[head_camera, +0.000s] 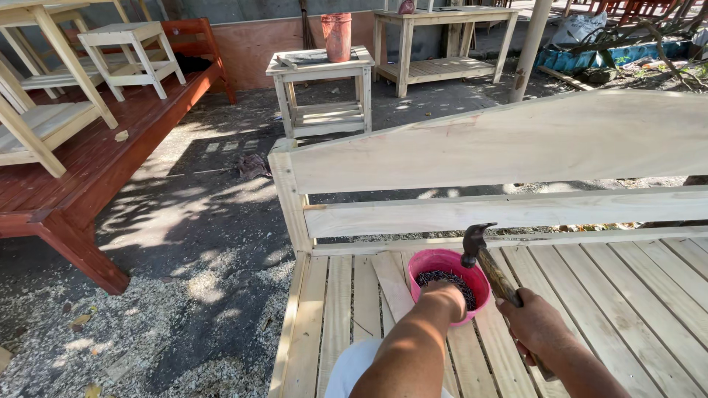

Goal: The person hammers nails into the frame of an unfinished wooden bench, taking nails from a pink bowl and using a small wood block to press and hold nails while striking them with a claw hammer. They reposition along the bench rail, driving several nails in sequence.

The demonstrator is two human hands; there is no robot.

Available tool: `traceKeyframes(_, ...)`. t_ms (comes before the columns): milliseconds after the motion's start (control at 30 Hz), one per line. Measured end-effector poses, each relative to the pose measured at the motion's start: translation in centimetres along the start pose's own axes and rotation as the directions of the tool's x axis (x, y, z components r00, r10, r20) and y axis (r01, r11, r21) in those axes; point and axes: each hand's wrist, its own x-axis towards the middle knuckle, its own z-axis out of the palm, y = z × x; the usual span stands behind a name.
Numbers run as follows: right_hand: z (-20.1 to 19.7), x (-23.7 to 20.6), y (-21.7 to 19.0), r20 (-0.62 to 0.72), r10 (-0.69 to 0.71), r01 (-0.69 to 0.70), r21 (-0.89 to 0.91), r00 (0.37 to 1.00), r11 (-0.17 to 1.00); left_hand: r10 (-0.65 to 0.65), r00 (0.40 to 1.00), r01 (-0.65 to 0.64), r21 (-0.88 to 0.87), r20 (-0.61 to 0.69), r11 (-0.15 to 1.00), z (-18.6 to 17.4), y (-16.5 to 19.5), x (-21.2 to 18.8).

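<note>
- Hands come first: the left hand [445, 293] dips into a round pink plastic bowl of dark nails [448, 284], its fingers hidden inside, so I cannot tell whether they have closed on anything.
- Right hand [532, 323] is clamped around the wooden handle of a steel-headed claw hammer [493, 271], whose head hangs just above the bowl's rim.
- Picking well probably means pinching a single nail by its shank while keeping the hammer head clear of the bowl.
- Bowl rests on the slatted seat of an unpainted pale wood bench [605, 295], near its backrest.
- Farther off, a small unpainted side table [322, 88] carries an orange bucket [336, 35].
</note>
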Motion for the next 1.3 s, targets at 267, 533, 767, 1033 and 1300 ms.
traceKeyframes(267, 2.6, 8.3, -0.7, 0.014, 0.076, -0.077, 0.092, 0.997, 0.993, 0.013, 1.000, -0.014, 0.037, 0.025, 0.999, 1.9, -1.8, 4.4)
traceKeyframes(533, 3.3, 15.6, -3.3, 0.012, 0.084, -0.084, 0.069, 0.996, 0.994, 0.135, 0.975, -0.117, 0.104, -0.179, 0.988, 3.8, -0.9, 6.0)
traceKeyframes(767, 3.5, 17.4, -2.7, -0.030, 0.025, -0.027, -0.045, 0.999, 0.999, 0.326, 0.922, -0.300, 0.144, -0.211, 0.943, 4.8, 1.1, 11.7)
traceKeyframes(1033, 1.2, 22.1, 4.6, -0.193, -0.029, 0.005, -0.123, 0.981, 0.992, 0.494, 0.812, -0.490, 0.096, -0.312, 0.866, 7.1, 6.2, 18.3)
traceKeyframes(1300, -2.8, 20.8, 6.7, -0.251, 0.142, -0.135, 0.044, 0.957, 0.990, 0.665, 0.717, -0.643, 0.171, -0.211, 0.747, 7.7, 12.8, 21.0)
